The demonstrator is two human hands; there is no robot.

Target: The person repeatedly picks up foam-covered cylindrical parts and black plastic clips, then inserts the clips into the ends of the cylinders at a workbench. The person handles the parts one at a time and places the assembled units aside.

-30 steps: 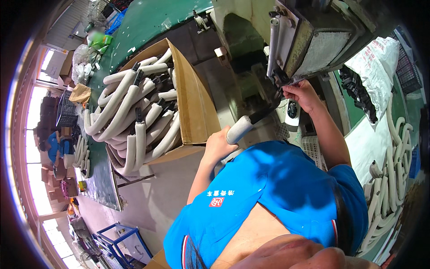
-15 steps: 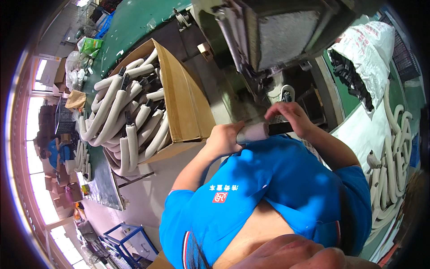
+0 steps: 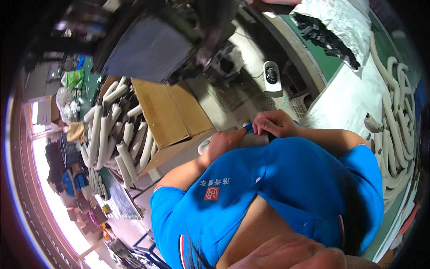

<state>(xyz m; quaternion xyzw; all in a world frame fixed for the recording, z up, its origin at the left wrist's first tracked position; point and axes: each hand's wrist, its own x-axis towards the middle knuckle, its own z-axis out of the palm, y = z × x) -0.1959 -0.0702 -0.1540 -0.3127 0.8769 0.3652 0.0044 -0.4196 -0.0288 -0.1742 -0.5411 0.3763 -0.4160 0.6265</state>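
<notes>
fingers (image 3: 268, 122) of both hands clamped around a white tube (image 3: 251, 140), against blue shirt (image 3: 291, 179)

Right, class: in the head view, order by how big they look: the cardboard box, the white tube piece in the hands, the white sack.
1. cardboard box
2. white sack, partly cut off by the rim, so unsure
3. white tube piece, mostly hidden by the left hand and right hand

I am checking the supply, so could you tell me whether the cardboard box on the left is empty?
No, the cardboard box holds many pale curved hoses stacked beside its flap.
</notes>
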